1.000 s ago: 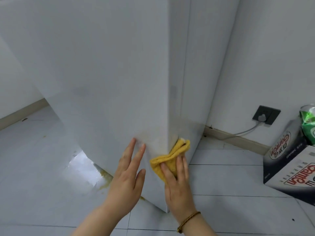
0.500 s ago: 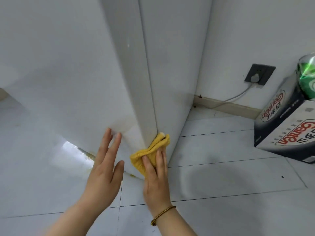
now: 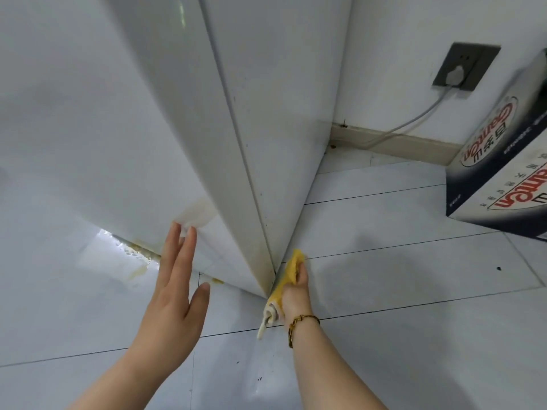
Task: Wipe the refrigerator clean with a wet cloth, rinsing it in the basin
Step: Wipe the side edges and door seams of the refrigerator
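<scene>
Wiping the refrigerator (image 3: 148,113) at its bottom corner: my right hand (image 3: 296,294) grips the cloth (image 3: 291,270), my left hand (image 3: 174,294) touches its front, fingers straight. Next, probably its yellowish stain (image 3: 195,214).

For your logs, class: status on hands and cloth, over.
Left hand open by refrigerator. Right hand grips cloth at its bottom corner. Nothing in the way.

Open floor (image 3: 384,291) between refrigerator (image 3: 275,113) and box (image 3: 503,184)
</scene>
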The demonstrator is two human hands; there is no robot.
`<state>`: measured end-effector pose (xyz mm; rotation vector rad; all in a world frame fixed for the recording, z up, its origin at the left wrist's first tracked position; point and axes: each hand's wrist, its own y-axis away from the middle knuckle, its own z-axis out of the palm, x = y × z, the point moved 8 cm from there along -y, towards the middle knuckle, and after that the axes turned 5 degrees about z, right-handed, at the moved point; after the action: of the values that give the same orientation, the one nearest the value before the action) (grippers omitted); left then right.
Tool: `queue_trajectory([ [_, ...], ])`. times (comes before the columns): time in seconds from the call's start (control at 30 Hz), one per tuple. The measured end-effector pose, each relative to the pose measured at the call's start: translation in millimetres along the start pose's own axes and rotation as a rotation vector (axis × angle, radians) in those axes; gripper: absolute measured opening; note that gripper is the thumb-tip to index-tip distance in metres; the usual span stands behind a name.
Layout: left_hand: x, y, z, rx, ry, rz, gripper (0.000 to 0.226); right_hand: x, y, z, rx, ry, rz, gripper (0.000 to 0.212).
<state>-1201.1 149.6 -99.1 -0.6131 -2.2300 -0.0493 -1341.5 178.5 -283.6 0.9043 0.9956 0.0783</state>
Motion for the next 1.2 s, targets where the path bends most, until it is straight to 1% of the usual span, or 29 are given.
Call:
queue_trajectory([
  [0.07,-2,-1,4,-0.003,0.028,0.032,0.082,9,-13,12,-0.053,0.071,0.023,0.044],
  [0.17,-8,-1,9,-0.004,0.075,0.049,0.083,17,-21,25,-0.053,0.083,-0.02,0.045],
  [0.23,-9,0,10,-0.009,0.104,0.031,0.084,13,-9,25,-0.038,-0.022,-0.019,0.037],
  [0.3,-7,1,11,-0.001,0.107,0.037,0.086,-8,15,33,-0.03,-0.24,-0.048,0.025],
  [0.33,-7,0,11,0.009,0.104,0.04,0.087,-24,32,43,-0.053,-0.316,-0.078,0.02],
  [0.37,-6,0,12,0.015,0.101,0.041,0.086,-35,50,54,-0.084,-0.332,-0.123,0.021],
  [0.4,-5,-1,12,0.016,0.097,0.047,0.085,-45,67,61,-0.113,-0.276,-0.206,0.033],
  [0.43,-3,-1,12,0.023,0.095,0.055,0.085,-50,79,65,-0.124,-0.208,-0.272,0.051],
  [0.47,-4,-1,12,0.034,0.095,0.052,0.088,-48,84,67,-0.102,-0.151,-0.312,0.062],
  [0.53,-6,-2,10,0.047,0.092,0.042,0.092,-38,79,62,-0.022,-0.113,-0.328,0.066],
  [0.57,-7,-1,10,0.05,0.091,0.045,0.092,-33,69,57,0.009,-0.128,-0.309,0.066],
  [0.63,-8,-1,10,0.047,0.088,0.048,0.09,-18,45,45,0.046,-0.122,-0.208,0.062],
  [0.7,-10,-1,10,0.047,0.096,0.025,0.087,0,14,39,0.012,-0.15,-0.114,0.057],
  [0.73,-10,0,10,0.048,0.109,0.017,0.086,9,2,36,-0.014,-0.166,-0.083,0.058],
  [0.77,-10,-1,10,0.05,0.121,0.021,0.082,18,-11,33,-0.026,-0.193,-0.047,0.063],
  [0.83,-10,-2,12,0.045,0.123,0.022,0.074,32,-30,24,0.014,-0.154,0.035,0.076],
  [0.87,-12,-3,14,0.039,0.125,0.025,0.074,38,-38,20,0.042,-0.168,0.082,0.075],
  [0.9,-13,-2,14,0.032,0.128,0.02,0.073,40,-38,18,0.062,-0.199,0.134,0.066],
  [0.97,-16,-2,11,0.005,0.129,0.008,0.073,34,-33,22,0.049,-0.273,0.177,0.043],
  [1.0,-16,-1,10,-0.01,0.127,0.008,0.073,32,-33,27,0.039,-0.289,0.166,0.04],
  [1.03,-14,-1,8,-0.017,0.124,0.017,0.073,22,-29,30,0.042,-0.309,0.117,0.04],
  [1.13,-12,-1,8,0.015,0.131,0.023,0.081,-31,1,43,0.031,-0.288,-0.106,0.042],
  [1.2,-9,0,7,0.035,0.124,0.007,0.087,-77,37,59,-0.078,-0.226,-0.261,0.042],
])
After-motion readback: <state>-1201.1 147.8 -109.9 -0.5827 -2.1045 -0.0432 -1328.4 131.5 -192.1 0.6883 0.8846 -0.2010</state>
